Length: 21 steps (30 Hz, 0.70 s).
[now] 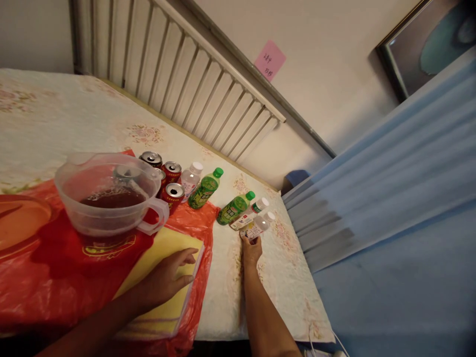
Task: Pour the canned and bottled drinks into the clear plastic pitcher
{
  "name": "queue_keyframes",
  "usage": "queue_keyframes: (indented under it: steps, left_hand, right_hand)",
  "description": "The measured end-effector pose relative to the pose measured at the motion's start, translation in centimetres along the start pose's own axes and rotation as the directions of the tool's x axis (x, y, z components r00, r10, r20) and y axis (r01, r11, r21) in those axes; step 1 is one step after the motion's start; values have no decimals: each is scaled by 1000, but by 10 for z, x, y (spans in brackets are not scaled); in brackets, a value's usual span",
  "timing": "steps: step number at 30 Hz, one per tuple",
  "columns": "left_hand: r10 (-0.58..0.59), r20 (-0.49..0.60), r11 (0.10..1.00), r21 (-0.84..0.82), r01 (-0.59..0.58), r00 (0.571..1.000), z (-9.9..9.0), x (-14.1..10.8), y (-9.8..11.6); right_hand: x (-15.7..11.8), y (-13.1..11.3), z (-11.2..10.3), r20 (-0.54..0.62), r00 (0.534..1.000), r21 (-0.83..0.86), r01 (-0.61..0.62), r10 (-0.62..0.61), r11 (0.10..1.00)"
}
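Observation:
My right hand [252, 250] is wrapped around the lower part of a clear bottle [260, 225] with a white cap, which stands on the flowered tablecloth. Right beside that bottle are another white-capped bottle [250, 215] with a pale label and a green drink bottle [235, 208]. My left hand [174, 275] hovers or rests over a yellow folded cloth or pad [159, 317], its fingers apart and nothing in them; whether it touches the yellow surface I cannot tell.
A clear plastic jug [107, 218] of dark liquid stands on red plastic [22, 297], near an orange plate [22, 223]. Behind it are several drink cans [173, 193], a clear bottle [191, 178] and a green bottle [204, 189]. A radiator [178, 74] and blue curtain [372, 223] border the table.

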State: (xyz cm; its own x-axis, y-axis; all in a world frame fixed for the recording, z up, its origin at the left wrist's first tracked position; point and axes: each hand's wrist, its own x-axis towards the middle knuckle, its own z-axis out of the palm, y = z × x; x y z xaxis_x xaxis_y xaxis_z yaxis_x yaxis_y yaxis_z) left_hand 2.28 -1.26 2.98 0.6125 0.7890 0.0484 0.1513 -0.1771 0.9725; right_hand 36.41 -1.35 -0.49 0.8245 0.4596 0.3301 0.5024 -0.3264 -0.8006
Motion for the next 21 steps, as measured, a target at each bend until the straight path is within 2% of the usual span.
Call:
queue_keyframes:
  steps: [16, 21]
  left_hand:
    - [35, -13, 999, 0, -35, 999, 6, 4, -17]
    - [27, 15, 1000, 5, -27, 1000, 4, 4, -13]
  right_hand:
    - [6, 9, 5, 3, 1000, -8, -5, 5, 1000]
    - [6, 7, 6, -8, 1000, 22, -15, 15, 1000]
